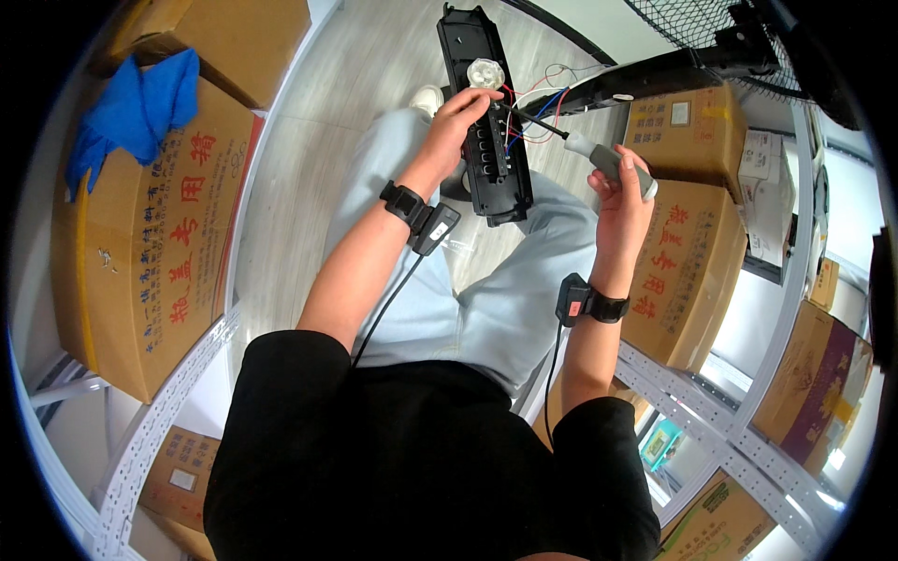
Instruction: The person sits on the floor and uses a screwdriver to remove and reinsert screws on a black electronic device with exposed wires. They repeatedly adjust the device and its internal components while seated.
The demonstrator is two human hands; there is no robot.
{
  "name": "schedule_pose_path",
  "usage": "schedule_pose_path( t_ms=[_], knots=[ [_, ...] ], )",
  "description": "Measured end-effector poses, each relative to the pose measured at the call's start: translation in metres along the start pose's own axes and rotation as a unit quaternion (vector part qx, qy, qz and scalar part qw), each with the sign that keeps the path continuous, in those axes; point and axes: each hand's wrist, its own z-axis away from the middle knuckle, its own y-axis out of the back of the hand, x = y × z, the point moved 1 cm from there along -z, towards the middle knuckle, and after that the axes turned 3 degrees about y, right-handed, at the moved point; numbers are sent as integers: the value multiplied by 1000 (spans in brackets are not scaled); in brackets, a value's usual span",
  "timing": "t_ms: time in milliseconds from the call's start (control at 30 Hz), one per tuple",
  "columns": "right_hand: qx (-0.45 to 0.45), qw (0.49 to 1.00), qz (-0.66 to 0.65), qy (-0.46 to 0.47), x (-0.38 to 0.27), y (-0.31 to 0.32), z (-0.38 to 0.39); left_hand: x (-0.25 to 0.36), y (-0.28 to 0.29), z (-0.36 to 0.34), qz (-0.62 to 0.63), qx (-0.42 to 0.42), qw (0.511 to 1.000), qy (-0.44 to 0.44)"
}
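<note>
My right hand (pixel 619 192) is closed round the grey handle of a screwdriver (pixel 613 166). Its dark shaft points left and away, with the tip at a long black plastic housing (pixel 500 192). The housing lies lengthwise over my lap, and its inner side shows a row of small parts along the middle. On its far half sits a round, pale translucent piece (pixel 485 73). My left hand (pixel 460 120) rests against the housing beside the screwdriver tip, fingers pinched together; what they hold is hidden. Thin red, white and blue wires (pixel 547 110) run from the housing.
A black column (pixel 599 92) reaches in from the right, below a black wire-mesh guard (pixel 697 23). Cardboard boxes (pixel 687 271) fill metal shelving on the right. More boxes (pixel 187 243) stand at left, one with a blue cloth (pixel 136 112). Cables trail from both wrist straps.
</note>
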Motion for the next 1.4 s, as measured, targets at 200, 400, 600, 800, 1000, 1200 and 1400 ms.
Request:
schedule_pose_path(
  t_ms=[200, 400, 600, 800, 1000, 1200, 1400],
  knots=[
    [1, 1000, 8, -2, 2, -2, 0, -6, 2, -1, -45, 17, 999, -1],
    [12, 1000, 14, 12, 2, -1, 2, -11, 4, -4, -69, 51, 995, -40],
    [3, 999, 35, 6, 0, -6, 6, -9, 4, -4, -95, 45, 993, -54],
    [-8, 1000, 30, 4, 3, -5, 6, -14, 7, -7, -108, 54, 991, -63],
    [-22, 999, 35, 2, 3, -6, 8, -14, 8, -7, -115, 60, 990, -64],
    [-33, 998, 52, 10, 2, -9, 12, -12, 6, -6, -117, 74, 989, -59],
    [-49, 995, 83, 27, 2, -14, 18, -13, 9, -7, -129, 84, 986, -65]
  ],
)
